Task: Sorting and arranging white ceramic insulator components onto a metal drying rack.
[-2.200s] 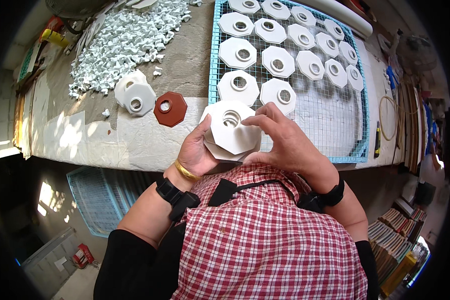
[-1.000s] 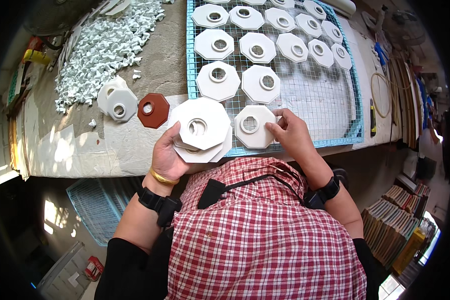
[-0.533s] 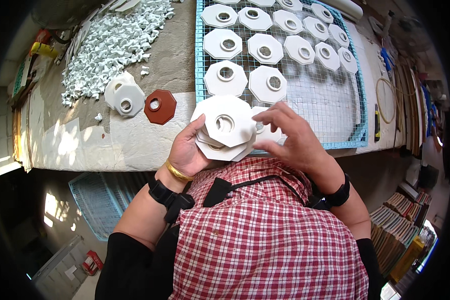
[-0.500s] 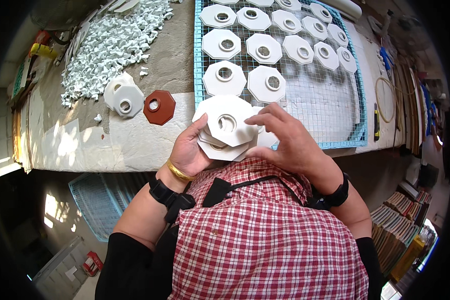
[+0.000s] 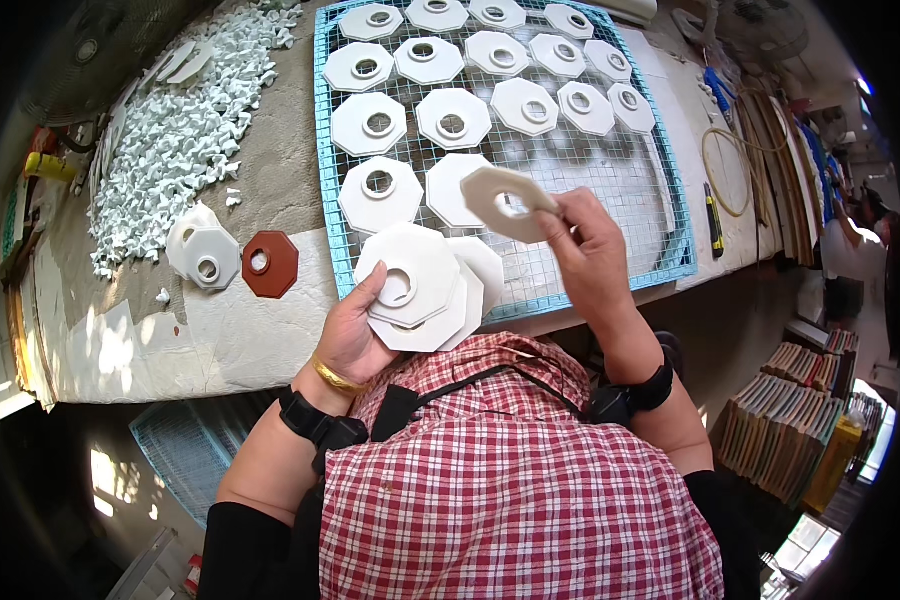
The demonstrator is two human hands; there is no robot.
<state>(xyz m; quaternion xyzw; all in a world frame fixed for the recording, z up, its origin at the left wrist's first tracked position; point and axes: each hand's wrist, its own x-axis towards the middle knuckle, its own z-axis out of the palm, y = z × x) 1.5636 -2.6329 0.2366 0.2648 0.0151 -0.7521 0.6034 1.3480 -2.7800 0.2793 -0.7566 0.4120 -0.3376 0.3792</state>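
Observation:
My left hand (image 5: 350,345) holds a fanned stack of white octagonal plates (image 5: 422,262), each with a round hole, near the table's front edge. The topmost has a raised collar round its hole. Pinched by its right edge, a single octagonal plate (image 5: 488,208) is in my right hand (image 5: 592,245). It is tilted and shadowed, held above the blue wire rack (image 5: 610,165) and partly covering a white plate lying there. Rows of similar plates (image 5: 367,122) lie on the rack's left and far parts.
Left on the table are a heap of small pale pieces (image 5: 180,120), a brown-red octagonal plate (image 5: 282,265) and overlapping pale plates (image 5: 218,245). A yellow-black cutter knife (image 5: 714,222) lies right of the rack, near a coiled hose (image 5: 735,175). Another blue rack (image 5: 185,445) stands below the table.
My right hand has moved from the stack's right side up and right, now carrying one plate. My left hand still holds the stack. The whole view has shifted.

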